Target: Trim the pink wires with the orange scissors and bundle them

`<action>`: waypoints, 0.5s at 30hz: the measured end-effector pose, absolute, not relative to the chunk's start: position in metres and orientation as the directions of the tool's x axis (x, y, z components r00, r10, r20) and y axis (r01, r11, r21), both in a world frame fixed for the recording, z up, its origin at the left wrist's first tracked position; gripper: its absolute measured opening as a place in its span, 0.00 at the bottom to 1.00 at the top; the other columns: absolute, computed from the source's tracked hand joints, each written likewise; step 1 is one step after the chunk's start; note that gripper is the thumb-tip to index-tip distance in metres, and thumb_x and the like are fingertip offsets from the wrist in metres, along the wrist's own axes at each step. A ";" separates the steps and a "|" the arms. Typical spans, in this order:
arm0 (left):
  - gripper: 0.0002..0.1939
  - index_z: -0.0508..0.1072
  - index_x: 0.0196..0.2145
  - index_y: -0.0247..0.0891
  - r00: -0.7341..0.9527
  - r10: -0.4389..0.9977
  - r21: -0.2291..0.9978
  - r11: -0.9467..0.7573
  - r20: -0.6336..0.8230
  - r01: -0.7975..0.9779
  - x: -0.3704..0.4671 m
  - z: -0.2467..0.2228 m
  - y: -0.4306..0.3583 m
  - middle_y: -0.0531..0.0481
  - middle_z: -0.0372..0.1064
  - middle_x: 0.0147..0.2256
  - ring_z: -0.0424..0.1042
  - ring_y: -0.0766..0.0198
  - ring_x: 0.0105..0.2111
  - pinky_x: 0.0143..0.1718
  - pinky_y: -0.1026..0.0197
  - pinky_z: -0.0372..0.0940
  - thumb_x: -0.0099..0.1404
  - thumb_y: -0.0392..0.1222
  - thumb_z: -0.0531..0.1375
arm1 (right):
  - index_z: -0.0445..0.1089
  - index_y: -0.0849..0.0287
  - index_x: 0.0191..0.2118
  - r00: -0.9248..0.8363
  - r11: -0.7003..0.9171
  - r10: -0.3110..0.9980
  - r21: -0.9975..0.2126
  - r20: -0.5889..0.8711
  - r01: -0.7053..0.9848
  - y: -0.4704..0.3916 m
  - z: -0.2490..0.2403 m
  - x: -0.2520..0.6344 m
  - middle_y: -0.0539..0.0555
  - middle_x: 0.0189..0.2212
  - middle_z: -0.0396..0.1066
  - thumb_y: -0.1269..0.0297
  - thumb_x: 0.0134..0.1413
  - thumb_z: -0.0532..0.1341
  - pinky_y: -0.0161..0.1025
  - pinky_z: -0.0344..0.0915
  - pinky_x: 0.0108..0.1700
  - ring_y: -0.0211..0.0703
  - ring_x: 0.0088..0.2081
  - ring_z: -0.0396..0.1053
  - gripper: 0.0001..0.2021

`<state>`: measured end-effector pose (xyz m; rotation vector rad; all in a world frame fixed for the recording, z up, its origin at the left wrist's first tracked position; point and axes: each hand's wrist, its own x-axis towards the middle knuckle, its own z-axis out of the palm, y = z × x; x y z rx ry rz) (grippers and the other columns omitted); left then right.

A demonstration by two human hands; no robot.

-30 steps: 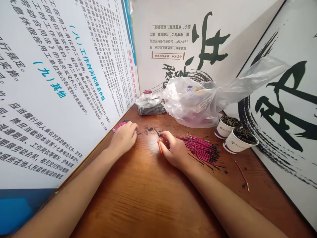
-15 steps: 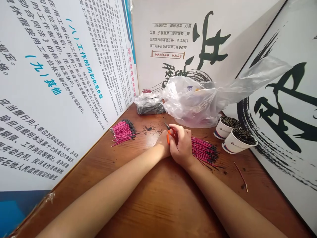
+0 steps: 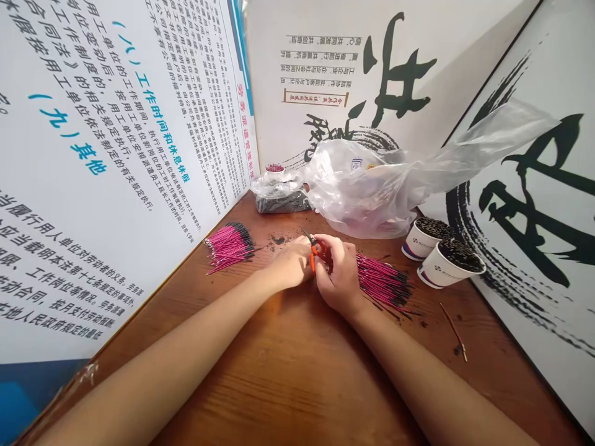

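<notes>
In my right hand (image 3: 341, 272) is a small pair of orange-handled scissors (image 3: 318, 249), its dark pointed blades facing up and left. My left hand (image 3: 292, 262) is beside it, touching or nearly touching the scissors. Its fingers are bent in and mostly hidden, so what they pinch cannot be made out. Just right of my right hand lies a pile of pink wires with black ends (image 3: 383, 279). To the left, apart from my hands, is another bundle of pink wires (image 3: 230, 248), with black ends pointing right and pale tips pointing left.
Two paper cups (image 3: 450, 265) filled with small black pieces stand at the right. A clear plastic bag (image 3: 362, 192) and a wrapped black bundle (image 3: 281, 199) sit at the back. One loose wire (image 3: 454, 331) lies on the wooden table (image 3: 279, 384). Printed panels (image 3: 139, 124) enclose it.
My left hand has drawn back to the left from behind my right hand, so more of it shows. The scissors have shifted slightly left, still in my right hand.
</notes>
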<state>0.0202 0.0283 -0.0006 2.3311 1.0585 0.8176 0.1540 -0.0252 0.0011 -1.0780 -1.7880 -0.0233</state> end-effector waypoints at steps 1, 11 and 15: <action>0.04 0.71 0.33 0.38 0.529 0.780 0.608 -0.607 0.334 0.512 0.011 0.003 0.027 0.48 0.69 0.37 0.67 0.60 0.38 0.39 0.59 0.65 0.60 0.33 0.58 | 0.65 0.58 0.51 -0.100 0.600 0.654 -0.433 0.750 0.672 -0.025 0.001 0.154 0.55 0.38 0.73 0.73 0.53 0.55 0.46 0.59 0.45 0.48 0.39 0.68 0.19; 0.07 0.56 0.25 0.39 0.292 0.866 0.762 -0.497 0.406 0.414 -0.022 0.003 0.023 0.56 0.55 0.24 0.57 0.66 0.27 0.31 0.62 0.55 0.61 0.34 0.47 | 0.63 0.57 0.52 -0.040 0.555 0.718 -0.537 0.695 0.635 -0.019 -0.008 0.156 0.54 0.37 0.71 0.73 0.52 0.55 0.46 0.61 0.43 0.46 0.36 0.66 0.19; 0.09 0.56 0.25 0.39 0.312 0.859 0.751 -0.507 0.405 0.422 -0.019 0.000 0.022 0.55 0.55 0.24 0.58 0.66 0.28 0.32 0.62 0.55 0.62 0.34 0.46 | 0.62 0.56 0.52 -0.006 0.544 0.735 -0.584 0.678 0.603 -0.016 -0.013 0.158 0.53 0.35 0.68 0.73 0.53 0.55 0.45 0.62 0.40 0.45 0.35 0.64 0.20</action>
